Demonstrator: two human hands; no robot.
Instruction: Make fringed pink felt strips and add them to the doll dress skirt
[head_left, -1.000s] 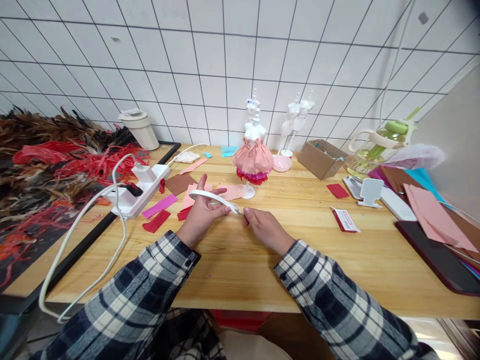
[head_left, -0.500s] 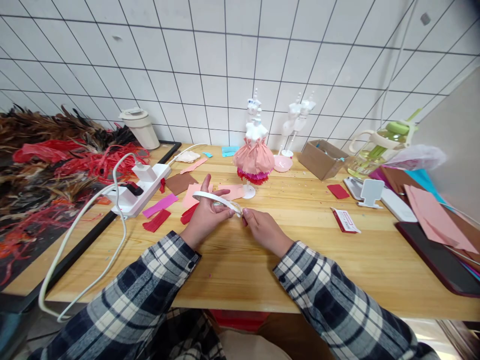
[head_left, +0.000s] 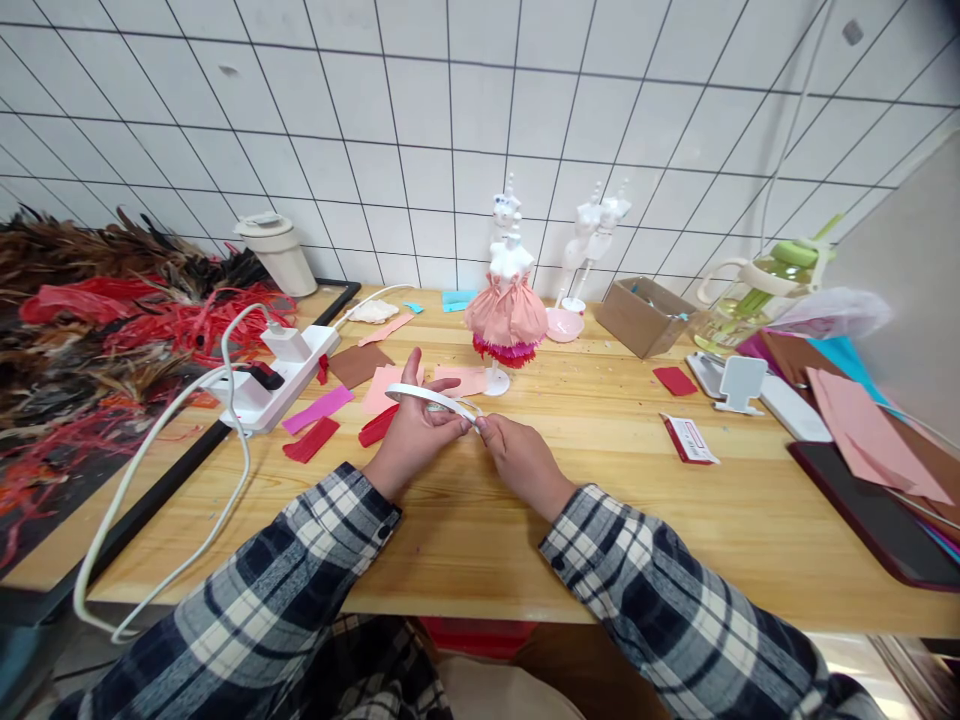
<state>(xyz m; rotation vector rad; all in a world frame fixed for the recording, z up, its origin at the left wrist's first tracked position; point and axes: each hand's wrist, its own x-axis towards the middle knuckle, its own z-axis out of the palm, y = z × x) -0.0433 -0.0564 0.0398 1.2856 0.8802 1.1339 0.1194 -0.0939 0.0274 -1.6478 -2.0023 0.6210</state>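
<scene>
My left hand [head_left: 411, 438] is closed around a thin white ring, which looks like a narrow roll of tape [head_left: 429, 396]; the index finger points up through it. At the roll's right edge, the fingertips of my right hand [head_left: 522, 458] pinch it, or its loose end; which one is hard to see. Behind the hands stands a small white dress form [head_left: 511, 262] wearing a pink crepe-paper skirt [head_left: 506, 312] over magenta and red frills. Pink paper pieces [head_left: 461, 380] and a red strip [head_left: 376, 427] lie close to my left hand.
On the left are a white power strip [head_left: 277, 385] with looping cables, a cup [head_left: 277, 255] and feathers [head_left: 112, 260]. Toward the right stand a cardboard box [head_left: 645, 318], a bottle [head_left: 772, 290], a phone stand [head_left: 741, 385], a small red packet [head_left: 688, 440] and stacked paper [head_left: 870, 440].
My right hand has shifted slightly left, closer to my left thumb. The left hand keeps its hold on the roll. The whole view has moved very slightly.
</scene>
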